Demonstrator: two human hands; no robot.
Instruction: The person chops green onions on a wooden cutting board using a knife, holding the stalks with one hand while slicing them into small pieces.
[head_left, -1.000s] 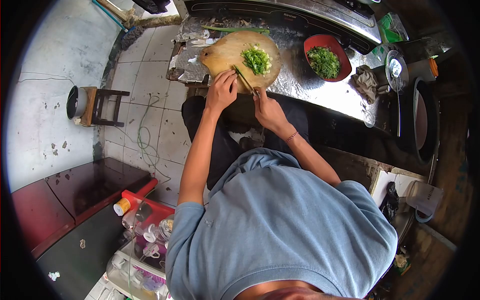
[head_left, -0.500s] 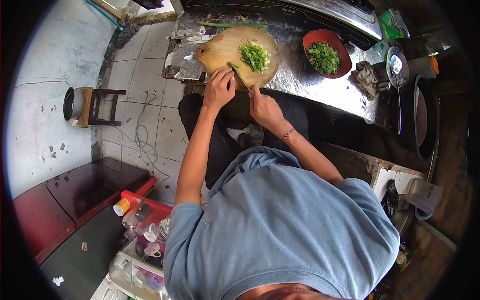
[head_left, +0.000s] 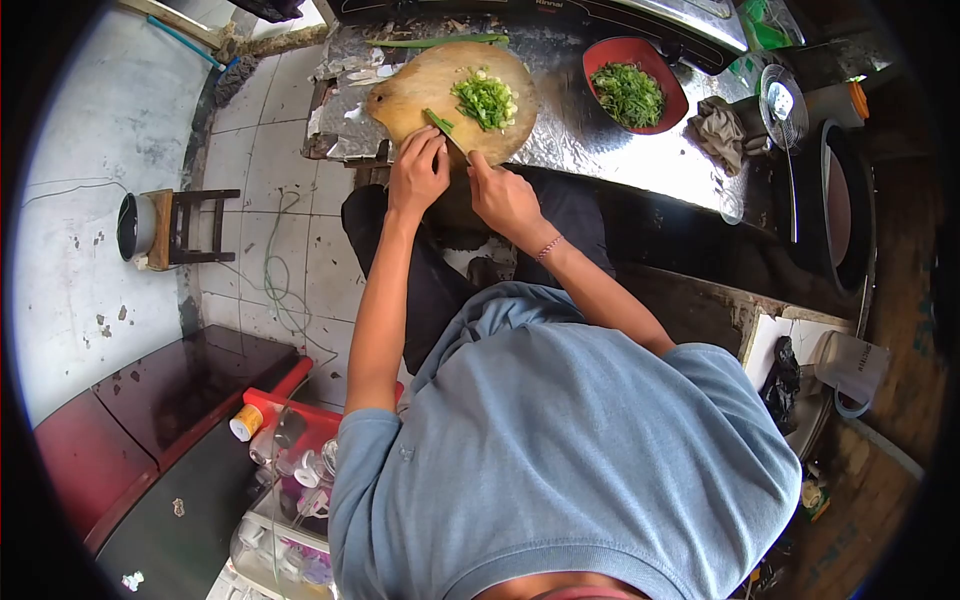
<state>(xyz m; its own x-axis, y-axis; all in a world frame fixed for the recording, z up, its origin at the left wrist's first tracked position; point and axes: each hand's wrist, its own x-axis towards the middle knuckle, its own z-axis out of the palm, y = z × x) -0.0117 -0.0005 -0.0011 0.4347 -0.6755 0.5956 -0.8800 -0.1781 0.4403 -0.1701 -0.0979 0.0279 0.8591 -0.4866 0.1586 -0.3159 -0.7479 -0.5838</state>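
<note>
A round wooden board (head_left: 415,85) lies on the foil-covered counter. Chopped green onion (head_left: 485,99) is heaped on its right half. At the board's near edge, my left hand (head_left: 418,172) has its fingers curled around a short green onion piece (head_left: 438,121). My right hand (head_left: 503,203) grips a knife (head_left: 455,143), whose blade points up and left beside that piece; the handle is mostly hidden in the fist. Behind the board lies a long green stalk (head_left: 440,41). To the right, a red bowl (head_left: 678,101) holds shredded greens (head_left: 628,95).
A black stove (head_left: 640,35) runs along the back of the counter (head_left: 560,130). Right of the bowl are a crumpled cloth (head_left: 716,132) and a metal strainer (head_left: 783,105). A pot (head_left: 138,227) rests on a wooden stool (head_left: 180,228) at the left.
The whole view has shifted, so the board and bowl appear higher and further left. Both hands stay at the board's near edge, and the green piece now shows more beyond my left fingers.
</note>
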